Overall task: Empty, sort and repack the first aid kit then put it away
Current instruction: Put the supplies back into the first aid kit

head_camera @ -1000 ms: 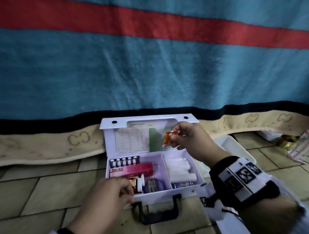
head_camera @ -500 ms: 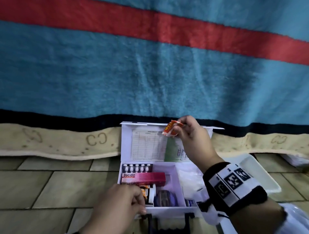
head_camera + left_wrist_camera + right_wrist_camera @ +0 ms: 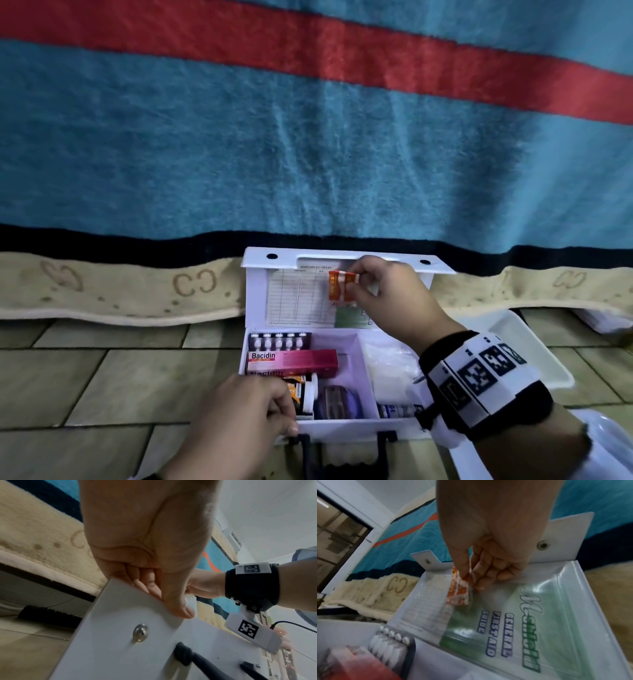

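We held the first aid kit (image 3: 346, 428) open on the floor, left hand (image 3: 239, 414) gripping its front rim. Right hand (image 3: 387, 294) pinched an orange sachet (image 3: 340, 286) at the lid's clear pocket (image 3: 539, 601). Risk, as we judged it: the light pinch slipping and dropping the sachet among the sorted items.

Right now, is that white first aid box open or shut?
Open: the first aid box has its lid standing upright, with medicines visible inside.

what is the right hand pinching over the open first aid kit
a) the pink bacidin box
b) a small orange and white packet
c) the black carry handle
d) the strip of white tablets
b: the right hand pinches the orange and white packet in front of the lid; the pink box and tablet strip lie inside the kit.
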### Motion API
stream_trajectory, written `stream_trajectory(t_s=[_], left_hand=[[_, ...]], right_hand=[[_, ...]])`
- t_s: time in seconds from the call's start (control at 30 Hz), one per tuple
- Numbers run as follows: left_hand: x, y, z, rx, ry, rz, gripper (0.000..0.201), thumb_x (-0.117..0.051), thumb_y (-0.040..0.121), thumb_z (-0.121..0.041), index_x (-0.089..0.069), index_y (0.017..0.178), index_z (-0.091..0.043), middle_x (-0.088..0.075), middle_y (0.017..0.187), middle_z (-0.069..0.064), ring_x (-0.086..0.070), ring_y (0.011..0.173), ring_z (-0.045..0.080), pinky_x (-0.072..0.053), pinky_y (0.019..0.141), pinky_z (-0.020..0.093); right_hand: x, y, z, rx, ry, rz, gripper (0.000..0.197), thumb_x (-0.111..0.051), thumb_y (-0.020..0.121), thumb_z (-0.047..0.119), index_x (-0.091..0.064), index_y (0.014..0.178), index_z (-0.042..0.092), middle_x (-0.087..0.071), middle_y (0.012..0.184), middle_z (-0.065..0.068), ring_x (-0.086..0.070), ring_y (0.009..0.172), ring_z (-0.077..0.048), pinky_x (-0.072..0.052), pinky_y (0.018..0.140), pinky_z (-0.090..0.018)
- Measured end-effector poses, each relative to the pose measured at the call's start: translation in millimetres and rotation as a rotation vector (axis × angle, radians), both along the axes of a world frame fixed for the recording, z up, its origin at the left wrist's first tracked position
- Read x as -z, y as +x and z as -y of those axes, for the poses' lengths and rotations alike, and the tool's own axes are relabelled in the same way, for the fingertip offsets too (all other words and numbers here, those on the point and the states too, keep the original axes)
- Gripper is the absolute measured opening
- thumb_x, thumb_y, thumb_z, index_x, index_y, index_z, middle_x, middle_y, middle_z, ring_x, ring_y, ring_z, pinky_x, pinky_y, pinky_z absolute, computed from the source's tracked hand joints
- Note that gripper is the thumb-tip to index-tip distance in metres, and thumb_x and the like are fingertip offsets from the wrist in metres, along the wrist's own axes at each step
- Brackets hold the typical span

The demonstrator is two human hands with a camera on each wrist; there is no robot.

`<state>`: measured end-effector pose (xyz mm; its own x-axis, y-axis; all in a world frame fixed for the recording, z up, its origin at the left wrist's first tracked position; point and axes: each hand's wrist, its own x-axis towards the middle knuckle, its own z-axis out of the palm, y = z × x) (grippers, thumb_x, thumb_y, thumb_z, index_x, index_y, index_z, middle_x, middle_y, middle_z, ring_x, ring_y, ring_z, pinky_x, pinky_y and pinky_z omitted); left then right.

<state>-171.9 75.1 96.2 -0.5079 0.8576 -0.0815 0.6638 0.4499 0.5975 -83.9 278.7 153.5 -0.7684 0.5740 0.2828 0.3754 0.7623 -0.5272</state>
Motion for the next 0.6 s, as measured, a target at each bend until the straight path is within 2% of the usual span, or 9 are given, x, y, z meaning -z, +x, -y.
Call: stream_trajectory(t_s=[0.13,0.2,0.27,0.33,0.4,0.5,0.6], left_hand=[[-1.0,0.2,0.4,-0.007,-0.002,0.006,0.012,-0.076,0.067,-0.038,-0.064,0.065,-0.037,-0.058,0.057,-0.032,-0.055,0.06,-0.009,-0.038,0.055,0.007],[-1.1,0.2,0.6,-0.003,-0.004,0.005,0.011,-0.076,0.067,-0.039,-0.065,0.067,-0.038,-0.058,0.059,-0.033,-0.055,0.061,-0.009,-0.038,0.055,0.006],[-1.1,0.6,0.8,-0.003,-0.001,0.005,0.01,-0.076,0.067,-0.039,-0.066,0.07,-0.039,-0.058,0.061,-0.035,-0.055,0.063,-0.012,-0.038,0.056,0.005],[-0.9,0.7,0.8,-0.003,0.003,0.002,0.01,-0.076,0.068,-0.039,-0.066,0.07,-0.039,-0.057,0.061,-0.037,-0.054,0.064,-0.014,-0.038,0.056,0.005],[-0.5,0.6,1.1,-0.001,0.006,0.004,0.01,-0.076,0.068,-0.039,-0.066,0.07,-0.038,-0.057,0.06,-0.037,-0.054,0.066,-0.016,-0.038,0.056,0.005],[0.0,0.1,1.9,0.003,0.006,0.012,0.011,-0.076,0.068,-0.038,-0.066,0.07,-0.038,-0.057,0.06,-0.036,-0.055,0.067,-0.015,-0.038,0.056,0.005],[0.3,-0.2,1.7,0.008,0.001,0.01,0.012,-0.077,0.068,-0.038,-0.064,0.066,-0.038,-0.058,0.06,-0.036,-0.056,0.066,-0.012,-0.039,0.059,0.007]], right_hand=[[-4.0,-4.5,3.4,0.01,-0.011,0.095,0.013,-0.066,0.079,0.024,-0.057,0.08,0.032,-0.056,0.067,0.011,-0.053,0.064,-0.008,-0.042,0.059,-0.02],[-7.0,-4.9,6.1,-0.007,0.061,0.212,0.009,-0.065,0.079,0.026,-0.059,0.083,0.031,-0.061,0.074,0.009,-0.056,0.074,-0.013,-0.046,0.066,-0.024],[-8.7,-5.2,7.6,-0.027,0.142,0.311,0.009,-0.06,0.08,0.023,-0.056,0.08,0.031,-0.065,0.085,0.006,-0.059,0.086,-0.018,-0.047,0.073,-0.027],[-8.3,-7.8,7.9,-0.015,0.176,0.357,0.01,-0.058,0.081,0.018,-0.057,0.079,0.028,-0.066,0.088,0.003,-0.06,0.09,-0.021,-0.048,0.077,-0.03],[-5.8,-10.8,9.3,0.009,0.197,0.386,0.013,-0.057,0.084,0.02,-0.053,0.074,0.027,-0.061,0.083,0.001,-0.059,0.087,-0.023,-0.044,0.074,-0.03],[-1.7,-13.3,11.6,0.027,0.233,0.421,0.019,-0.053,0.088,0.02,-0.046,0.071,0.025,-0.064,0.092,-0.005,-0.057,0.091,-0.027,-0.035,0.072,-0.029],[-6.2,-14.8,15.4,0.028,0.286,0.469,0.012,-0.049,0.089,0.015,-0.053,0.081,0.023,-0.066,0.097,-0.006,-0.058,0.097,-0.027,-0.036,0.082,-0.034]])
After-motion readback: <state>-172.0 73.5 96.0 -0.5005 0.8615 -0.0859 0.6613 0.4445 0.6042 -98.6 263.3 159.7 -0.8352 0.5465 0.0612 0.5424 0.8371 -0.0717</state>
